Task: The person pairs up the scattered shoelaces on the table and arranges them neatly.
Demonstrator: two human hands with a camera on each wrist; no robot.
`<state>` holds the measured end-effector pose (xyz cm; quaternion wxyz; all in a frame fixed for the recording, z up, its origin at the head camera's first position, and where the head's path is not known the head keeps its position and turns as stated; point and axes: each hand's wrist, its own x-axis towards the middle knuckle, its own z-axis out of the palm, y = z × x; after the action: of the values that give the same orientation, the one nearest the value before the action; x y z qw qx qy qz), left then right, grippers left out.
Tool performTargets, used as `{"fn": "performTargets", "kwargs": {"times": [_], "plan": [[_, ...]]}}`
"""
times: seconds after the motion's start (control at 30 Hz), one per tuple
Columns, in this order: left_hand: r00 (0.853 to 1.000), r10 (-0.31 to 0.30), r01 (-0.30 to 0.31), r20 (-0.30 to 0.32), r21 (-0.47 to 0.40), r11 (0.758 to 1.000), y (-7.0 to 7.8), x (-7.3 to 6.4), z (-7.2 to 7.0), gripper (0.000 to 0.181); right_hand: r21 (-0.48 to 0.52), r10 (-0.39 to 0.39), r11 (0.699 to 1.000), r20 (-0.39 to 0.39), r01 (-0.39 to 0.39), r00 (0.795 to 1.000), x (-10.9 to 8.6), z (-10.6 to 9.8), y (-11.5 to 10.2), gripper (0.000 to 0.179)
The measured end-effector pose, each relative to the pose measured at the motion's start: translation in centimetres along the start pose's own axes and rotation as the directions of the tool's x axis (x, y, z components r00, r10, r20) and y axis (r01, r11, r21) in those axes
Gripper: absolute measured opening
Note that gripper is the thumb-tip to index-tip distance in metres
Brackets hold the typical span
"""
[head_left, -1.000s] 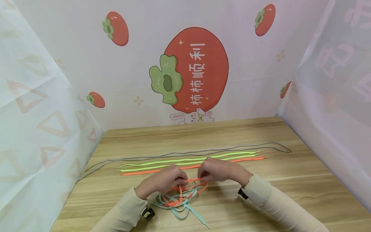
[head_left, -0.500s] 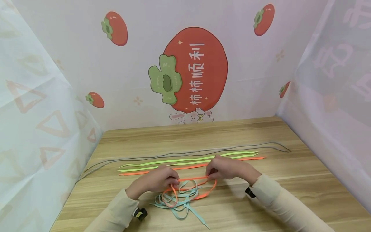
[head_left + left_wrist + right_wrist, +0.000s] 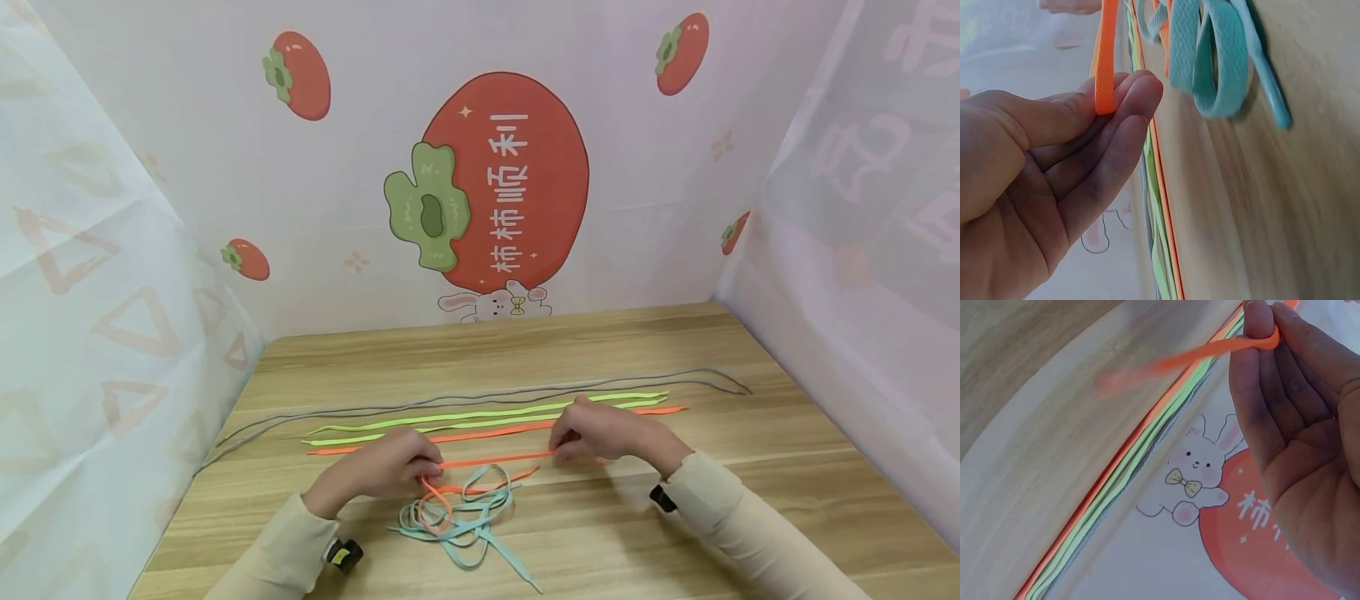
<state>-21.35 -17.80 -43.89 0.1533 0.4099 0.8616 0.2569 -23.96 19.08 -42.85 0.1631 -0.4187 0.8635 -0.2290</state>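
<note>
An orange shoelace [image 3: 495, 459] stretches taut between the two hands, just in front of the laid-out laces. My left hand [image 3: 386, 463] pinches it between thumb and fingers, as the left wrist view shows with the flat orange lace [image 3: 1105, 69] at the fingertips. At the other end of the span my right hand [image 3: 603, 432] pinches the lace; in the right wrist view a blurred loose end [image 3: 1166, 365] hangs from those fingers. Below the span, a tangled light blue shoelace [image 3: 480, 527] lies on the table, with part of the orange lace looping over it.
Behind the hands, another orange lace [image 3: 487, 432], two yellow-green laces [image 3: 465, 415] and grey laces [image 3: 375, 408] lie stretched across the wooden table [image 3: 675, 533]. Printed cloth walls [image 3: 345, 183] enclose the table at the back and both sides.
My hands have moved apart, left hand leftward and right hand rightward, lengthening the taut orange span. More of the orange lace has come out of the light blue tangle, which has barely shifted.
</note>
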Motion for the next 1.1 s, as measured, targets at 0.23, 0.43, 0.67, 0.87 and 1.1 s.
{"fn": "performTargets", "kwargs": {"times": [0.23, 0.43, 0.67, 0.87, 1.1], "plan": [[1.000, -0.025, 0.025, -0.011, 0.006, 1.000, -0.9, -0.7, -0.6, 0.030, -0.008, 0.045, 0.999, -0.016, -0.045, 0.999, -0.9, -0.5, 0.9, 0.005], [0.999, -0.046, 0.046, -0.004, -0.044, 0.998, -1.6, -1.2, -0.8, 0.029, 0.015, 0.076, 0.997, -0.029, -0.075, 0.997, -1.8, -0.9, 2.1, 0.004], [0.995, -0.095, 0.096, 0.014, -0.105, 0.990, -2.0, -1.7, -1.2, 0.027, 0.017, 0.091, 0.996, -0.052, -0.090, 0.995, -3.3, -1.7, 3.4, 0.004], [0.994, -0.104, 0.108, 0.039, -0.114, 0.988, -2.2, -1.8, -1.4, 0.024, 0.043, 0.091, 0.995, -0.057, -0.089, 0.994, -4.1, -2.2, 4.2, 0.006], [0.993, -0.096, 0.104, 0.063, -0.141, 0.984, -2.1, -2.0, -1.4, 0.024, 0.073, 0.134, 0.989, -0.070, -0.129, 0.988, -5.0, -2.8, 5.1, 0.008]]}}
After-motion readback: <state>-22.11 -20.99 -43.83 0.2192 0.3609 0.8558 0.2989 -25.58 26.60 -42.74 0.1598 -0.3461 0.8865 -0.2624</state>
